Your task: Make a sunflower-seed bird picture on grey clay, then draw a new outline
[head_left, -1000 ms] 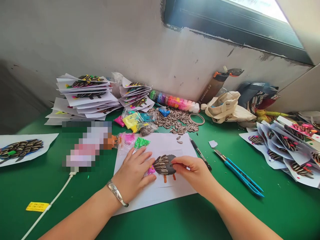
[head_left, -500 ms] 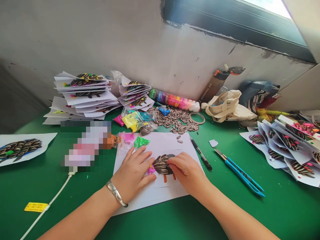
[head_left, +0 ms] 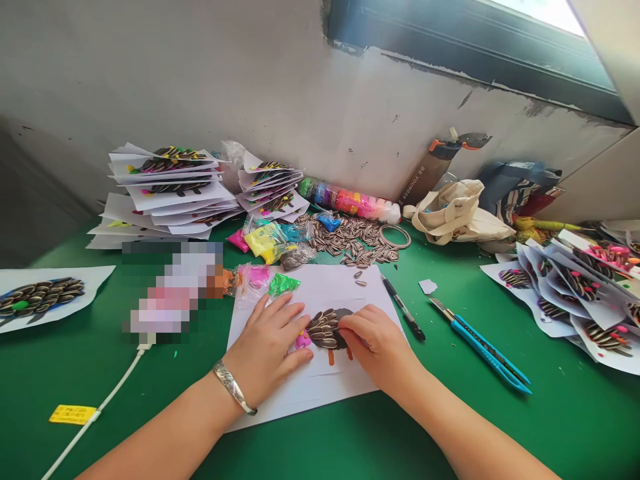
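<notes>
On the green worktop (head_left: 350,440) lies a white sheet of paper (head_left: 325,287), and near its middle sits a dark clay shape (head_left: 327,329) partly covered with striped sunflower seeds. The left hand (head_left: 267,350) lies flat on the sheet just left of the shape, fingers spread, fingertips close to its left edge; a silver bracelet (head_left: 234,387) circles the wrist. The right hand (head_left: 377,343) rests on the right side of the shape, fingers curled together with the tips pressed to the clay — whether a seed is pinched between them cannot be told. Two small orange clay legs (head_left: 331,358) stick out below the shape, and a pink bit (head_left: 302,341) sits at its left.

Farther off, a loose heap of sunflower seeds (head_left: 355,241) lies beyond the sheet. To the right of the sheet lie a black pen (head_left: 403,308) and a blue utility knife (head_left: 480,347) — well apart from the hands. Stacks of finished sheets (head_left: 170,190) stand far left.
</notes>
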`<control>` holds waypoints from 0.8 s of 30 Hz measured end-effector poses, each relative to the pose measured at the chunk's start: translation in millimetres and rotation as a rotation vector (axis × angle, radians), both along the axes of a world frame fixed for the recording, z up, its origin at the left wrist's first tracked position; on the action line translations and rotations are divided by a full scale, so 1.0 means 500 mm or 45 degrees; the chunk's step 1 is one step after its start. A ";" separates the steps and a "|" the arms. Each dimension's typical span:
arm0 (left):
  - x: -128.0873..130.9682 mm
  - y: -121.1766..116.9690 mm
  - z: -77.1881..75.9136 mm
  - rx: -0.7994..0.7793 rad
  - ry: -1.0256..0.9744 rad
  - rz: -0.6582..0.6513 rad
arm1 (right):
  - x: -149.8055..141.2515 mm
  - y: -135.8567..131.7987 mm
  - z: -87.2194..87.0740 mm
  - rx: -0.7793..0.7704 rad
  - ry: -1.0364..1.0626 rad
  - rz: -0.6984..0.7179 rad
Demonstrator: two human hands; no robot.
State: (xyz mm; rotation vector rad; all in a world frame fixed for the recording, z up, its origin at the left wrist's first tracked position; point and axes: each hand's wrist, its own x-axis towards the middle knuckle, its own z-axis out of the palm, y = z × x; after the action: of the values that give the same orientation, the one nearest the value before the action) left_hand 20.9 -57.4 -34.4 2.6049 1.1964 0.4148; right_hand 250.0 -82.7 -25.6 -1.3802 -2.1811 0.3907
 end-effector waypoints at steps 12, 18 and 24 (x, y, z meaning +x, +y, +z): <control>0.002 -0.002 -0.004 0.033 0.009 -0.006 | -0.037 0.004 -0.001 -0.040 0.004 -0.204; 0.003 -0.002 -0.001 0.037 0.007 -0.003 | -0.052 0.006 0.002 -0.130 -0.058 -0.226; 0.001 -0.001 -0.005 0.050 0.006 -0.009 | -0.026 0.000 0.011 -0.128 -0.056 -0.224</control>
State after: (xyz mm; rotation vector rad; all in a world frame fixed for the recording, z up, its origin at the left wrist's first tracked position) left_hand 21.5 -58.0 -37.1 2.6440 1.1921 0.4356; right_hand 237.1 -82.6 -20.3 -1.6352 -2.0786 0.4122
